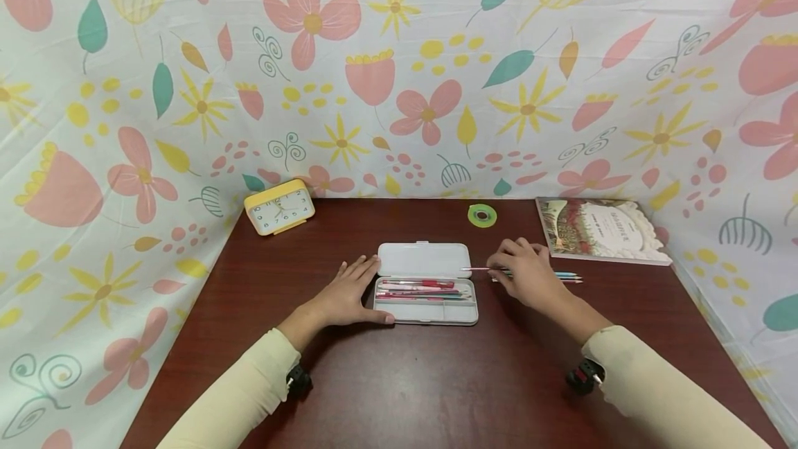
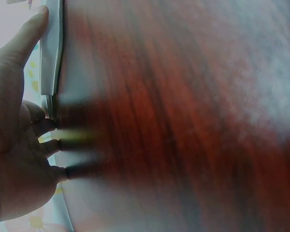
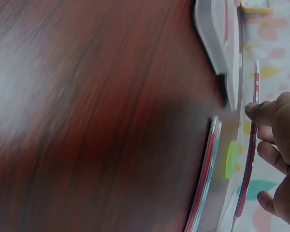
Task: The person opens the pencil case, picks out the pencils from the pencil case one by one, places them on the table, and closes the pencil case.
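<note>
A white pencil case (image 1: 430, 312) lies with its lid (image 1: 424, 259) folded back, several pens and pencils (image 1: 424, 288) in its far compartment. My left hand (image 1: 346, 296) rests at the case's left end, fingers extended beside the lid and thumb on the near left corner. To the right of the case, my right hand (image 1: 526, 272) pinches a dark red pencil (image 3: 250, 159) between thumb and fingers, above the table. Beneath that hand, several loose pencils (image 3: 208, 169) lie together on the table; the hand partly covers them in the head view.
A yellow alarm clock (image 1: 280, 208) stands at the back left of the brown table (image 1: 411, 380). A green roll of tape (image 1: 482, 215) lies near the back edge, and a book (image 1: 601, 231) lies at the back right. Flowered cloth (image 1: 399, 89) hangs behind.
</note>
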{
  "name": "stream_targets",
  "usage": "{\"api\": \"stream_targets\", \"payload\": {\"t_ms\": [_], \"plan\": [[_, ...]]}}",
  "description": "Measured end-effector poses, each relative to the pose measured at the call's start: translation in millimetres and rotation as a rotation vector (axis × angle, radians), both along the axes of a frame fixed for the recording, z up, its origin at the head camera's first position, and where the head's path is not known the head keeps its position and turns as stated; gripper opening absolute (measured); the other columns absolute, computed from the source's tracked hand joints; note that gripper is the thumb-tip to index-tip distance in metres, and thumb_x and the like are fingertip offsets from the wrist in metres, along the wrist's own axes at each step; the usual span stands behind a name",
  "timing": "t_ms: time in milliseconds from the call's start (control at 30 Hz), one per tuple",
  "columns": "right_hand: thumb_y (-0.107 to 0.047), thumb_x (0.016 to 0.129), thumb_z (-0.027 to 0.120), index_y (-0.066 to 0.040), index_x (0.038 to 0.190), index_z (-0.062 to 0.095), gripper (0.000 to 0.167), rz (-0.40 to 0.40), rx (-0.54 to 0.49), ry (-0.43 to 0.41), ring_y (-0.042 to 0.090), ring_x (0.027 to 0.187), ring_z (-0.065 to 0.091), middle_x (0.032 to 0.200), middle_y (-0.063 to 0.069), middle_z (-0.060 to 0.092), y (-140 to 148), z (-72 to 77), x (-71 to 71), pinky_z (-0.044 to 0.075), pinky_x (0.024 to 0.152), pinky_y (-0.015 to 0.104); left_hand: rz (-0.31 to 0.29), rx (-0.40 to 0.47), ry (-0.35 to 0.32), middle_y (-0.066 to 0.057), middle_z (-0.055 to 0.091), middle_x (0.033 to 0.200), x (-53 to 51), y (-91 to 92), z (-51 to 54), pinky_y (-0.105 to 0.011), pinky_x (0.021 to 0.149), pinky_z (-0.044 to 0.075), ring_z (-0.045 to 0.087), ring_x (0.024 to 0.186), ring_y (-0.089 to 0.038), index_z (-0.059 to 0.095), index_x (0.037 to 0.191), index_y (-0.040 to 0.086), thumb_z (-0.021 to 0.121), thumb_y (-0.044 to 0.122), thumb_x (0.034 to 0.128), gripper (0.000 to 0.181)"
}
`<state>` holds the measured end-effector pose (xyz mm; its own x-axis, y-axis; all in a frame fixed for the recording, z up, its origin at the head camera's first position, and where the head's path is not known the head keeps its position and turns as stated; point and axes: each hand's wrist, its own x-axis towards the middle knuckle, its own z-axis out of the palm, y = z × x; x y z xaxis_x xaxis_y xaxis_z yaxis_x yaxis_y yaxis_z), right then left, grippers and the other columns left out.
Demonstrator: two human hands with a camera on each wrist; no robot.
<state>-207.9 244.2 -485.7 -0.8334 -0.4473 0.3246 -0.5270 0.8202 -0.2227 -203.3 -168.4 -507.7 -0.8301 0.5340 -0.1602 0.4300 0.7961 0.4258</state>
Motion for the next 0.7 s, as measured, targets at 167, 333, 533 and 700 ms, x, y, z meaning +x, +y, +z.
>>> {"api": "stream_targets", "payload": {"t_ms": [167, 333, 533, 700], "plan": [[-0.01, 0.095, 0.086, -0.018, 0.1, 0.082, 0.01, -0.012, 0.026, 0.031, 0.027, 0.097, 0.058, 0.1, 0.0, 0.065, 17, -4.0, 2.4, 0.045, 0.093, 0.081, 0.002, -0.001, -0.003, -0.008, 0.016, 0.188, 0.8, 0.2, 0.7, -0.065, 0.14, 0.007, 0.011, 0.175, -0.036, 0.017, 0.178, 0.01, 0.078, 0.079, 0.0878, 0.129], [-0.01, 0.094, 0.087, -0.019, 0.1, 0.082, 0.011, -0.024, 0.029, 0.053, 0.026, 0.095, 0.059, 0.099, 0.0, 0.068, 32, -11.5, 4.5, 0.044, 0.089, 0.08, 0.001, -0.003, -0.008, -0.008, 0.016, 0.188, 0.5, 0.1, 0.6, -0.065, 0.14, 0.007, 0.011, 0.175, -0.036, 0.017, 0.178, 0.01, 0.078, 0.079, 0.0879, 0.129], [-0.01, 0.093, 0.087, -0.019, 0.098, 0.083, 0.011, -0.035, 0.02, 0.057, 0.026, 0.094, 0.059, 0.098, -0.001, 0.068, 47, -17.7, 9.1, 0.044, 0.092, 0.083, -0.001, -0.003, 0.0, -0.008, 0.016, 0.187, -0.2, 0.1, 0.2, -0.065, 0.14, 0.008, 0.011, 0.175, -0.036, 0.018, 0.178, 0.011, 0.078, 0.079, 0.0877, 0.128], [-0.009, 0.094, 0.087, -0.019, 0.099, 0.082, 0.013, -0.047, 0.038, 0.049, 0.028, 0.096, 0.059, 0.1, 0.0, 0.069, 56, -20.9, 15.2, 0.043, 0.089, 0.082, 0.002, 0.0, -0.006, -0.008, 0.017, 0.187, 0.0, 0.1, 0.3, -0.065, 0.14, 0.008, 0.011, 0.175, -0.036, 0.018, 0.178, 0.011, 0.078, 0.079, 0.0873, 0.129]]}}
